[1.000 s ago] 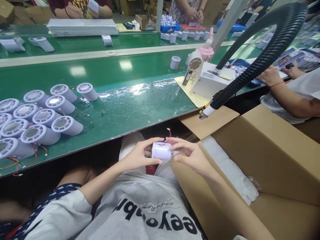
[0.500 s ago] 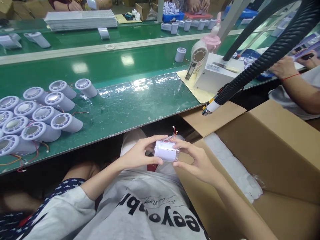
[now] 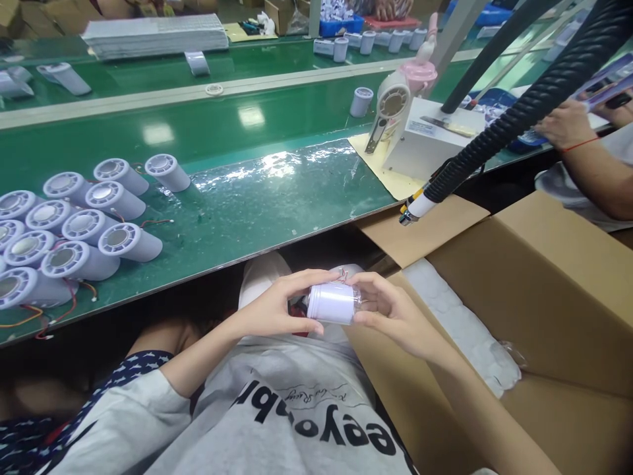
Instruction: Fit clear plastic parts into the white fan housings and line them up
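FINDING: HELD CYLINDER UNDER TWO-HANDED CONTROL OVER THE LAP

At nine o'clock I record a group of standing cylinders on the green bench, ring-ended faces up. Wires trail between them; I judge the standing position keeps the leads free.

At seven o'clock the left hand pinches the left end of the held cylinder, fingers above, thumb below. The held cylinder lies sideways at six o'clock, just under centre, off the bench edge and above the lap, probably for a close view. Red leads show along its top.

Between four and five o'clock the right hand pinches the opposite end, where what looks like clear film juts out. I take the end-grips as a means of leaving the middle uncovered. How firmly either presses, I cannot tell.

Near three o'clock a nozzle hangs from a black hose, seemingly for easy reach. At four o'clock an open carton holds white packing beside the right forearm.
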A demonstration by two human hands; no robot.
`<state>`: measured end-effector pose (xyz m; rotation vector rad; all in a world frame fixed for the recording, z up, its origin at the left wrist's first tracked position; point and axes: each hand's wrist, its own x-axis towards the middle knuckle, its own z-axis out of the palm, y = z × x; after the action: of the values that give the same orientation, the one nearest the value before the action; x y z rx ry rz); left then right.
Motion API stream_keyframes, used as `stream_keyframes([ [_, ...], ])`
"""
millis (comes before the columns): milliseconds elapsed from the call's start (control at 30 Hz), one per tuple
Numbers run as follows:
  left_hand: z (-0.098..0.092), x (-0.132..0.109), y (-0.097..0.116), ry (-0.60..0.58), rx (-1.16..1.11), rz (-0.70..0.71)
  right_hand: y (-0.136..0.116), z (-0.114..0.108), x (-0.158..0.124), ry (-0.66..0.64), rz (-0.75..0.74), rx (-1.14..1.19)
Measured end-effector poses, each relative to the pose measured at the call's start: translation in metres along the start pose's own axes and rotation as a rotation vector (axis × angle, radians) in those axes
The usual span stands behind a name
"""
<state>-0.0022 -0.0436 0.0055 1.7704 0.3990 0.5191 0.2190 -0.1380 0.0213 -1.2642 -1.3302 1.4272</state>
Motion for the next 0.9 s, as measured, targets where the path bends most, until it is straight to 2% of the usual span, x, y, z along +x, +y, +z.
stream_keyframes([
  [467, 0.001, -0.002, -0.002, -0.008, 0.008, -0.014, 0.010, 0.005, 0.006, 0.024, 0.203, 0.263],
  [767, 0.002, -0.003, -0.006, -0.027, -0.093, 0.023, 0.011, 0.015, 0.010, -0.028, 0.420, 0.440],
  [900, 0.003, -0.004, -0.007, -0.025, -0.091, 0.048, 0.010, 0.017, 0.012, -0.091, 0.508, 0.513],
])
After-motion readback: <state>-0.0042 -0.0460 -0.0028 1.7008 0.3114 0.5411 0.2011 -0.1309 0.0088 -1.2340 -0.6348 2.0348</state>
